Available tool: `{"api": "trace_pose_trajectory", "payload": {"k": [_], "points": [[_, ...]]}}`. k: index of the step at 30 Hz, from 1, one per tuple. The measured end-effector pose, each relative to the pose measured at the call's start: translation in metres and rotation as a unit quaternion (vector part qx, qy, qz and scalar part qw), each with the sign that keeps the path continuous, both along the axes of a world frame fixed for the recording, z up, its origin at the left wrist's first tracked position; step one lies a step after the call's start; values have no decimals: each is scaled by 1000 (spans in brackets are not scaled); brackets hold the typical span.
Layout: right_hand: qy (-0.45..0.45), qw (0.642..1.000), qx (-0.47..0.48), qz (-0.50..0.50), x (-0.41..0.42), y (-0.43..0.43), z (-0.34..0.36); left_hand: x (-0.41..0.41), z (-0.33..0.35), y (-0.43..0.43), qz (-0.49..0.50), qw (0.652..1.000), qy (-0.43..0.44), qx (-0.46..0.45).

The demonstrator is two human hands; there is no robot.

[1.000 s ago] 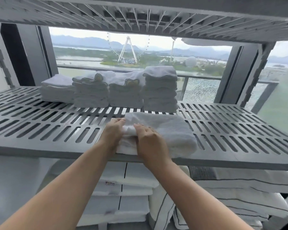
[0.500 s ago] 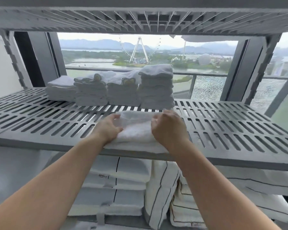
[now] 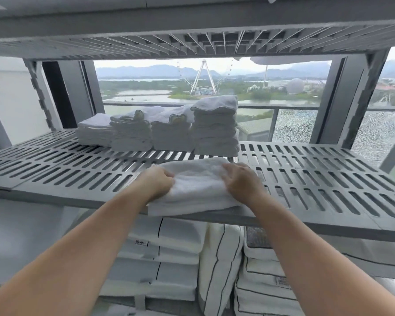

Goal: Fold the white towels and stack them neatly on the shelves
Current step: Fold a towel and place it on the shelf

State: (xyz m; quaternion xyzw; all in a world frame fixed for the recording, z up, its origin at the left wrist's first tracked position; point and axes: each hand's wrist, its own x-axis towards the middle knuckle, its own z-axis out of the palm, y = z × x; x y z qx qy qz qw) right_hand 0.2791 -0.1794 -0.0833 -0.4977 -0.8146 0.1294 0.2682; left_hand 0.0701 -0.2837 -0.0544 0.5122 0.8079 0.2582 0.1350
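One folded white towel (image 3: 198, 190) lies at the front edge of the slatted shelf (image 3: 78, 172), the left hand (image 3: 156, 182) gripping its left end and the right hand (image 3: 241, 182) curled over its right end. Four stacks (image 3: 214, 131) of folded towels stand in a row at the back of the same shelf, apart from it. Folding looks done, so stacking is the step in hand; the next move calls for lifting it level, folds kept together, squarely onto a stack.

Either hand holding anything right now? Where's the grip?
Both hold the folded white towel lying at the front of the slotted shelf. The left hand grips its left side and the right hand grips its right side.
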Motion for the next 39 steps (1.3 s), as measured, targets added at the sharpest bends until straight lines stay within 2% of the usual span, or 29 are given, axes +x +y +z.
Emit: {"api": "trace_pose_trajectory", "payload": {"k": [2,3,5,6,8,10,13,15,17,21,23,26,28,32,39], "points": [[26,993,84,-75,11,11,-3,12,8,-6,-5,999,18,-45],[36,986,110,-118,14,11,-4,17,12,-6,-6,996,54,-70],[71,973,140,-171,14,4,-6,19,18,-2,13,981,183,-66],[86,968,146,-183,13,0,-6,18,20,2,29,971,236,-28],[72,973,109,-191,13,-7,-6,16,19,11,46,955,284,71],[15,982,27,-189,12,-12,-4,13,12,21,36,948,297,109],[-22,987,-32,-158,5,-27,0,11,0,38,-11,984,175,16],[-10,989,-51,-135,0,-34,2,10,-8,45,-29,990,116,-72],[9,990,-85,-110,-6,-35,5,10,-15,46,-21,989,104,-107],[47,991,-118,-50,-27,-36,3,17,-20,36,40,981,150,-119],[107,986,-127,-34,-35,-34,-1,13,-19,27,40,985,134,-101],[224,966,-127,-23,-44,-31,-10,-6,-18,10,8,999,8,-38],[266,955,-131,-11,-53,-35,-16,-18,-20,0,-8,999,-48,17],[288,953,-92,16,-76,-42,-17,-39,-26,-11,-32,992,-73,102],[268,963,-5,28,-148,-55,6,-112,-19,-29,-14,980,-103,172]]}}
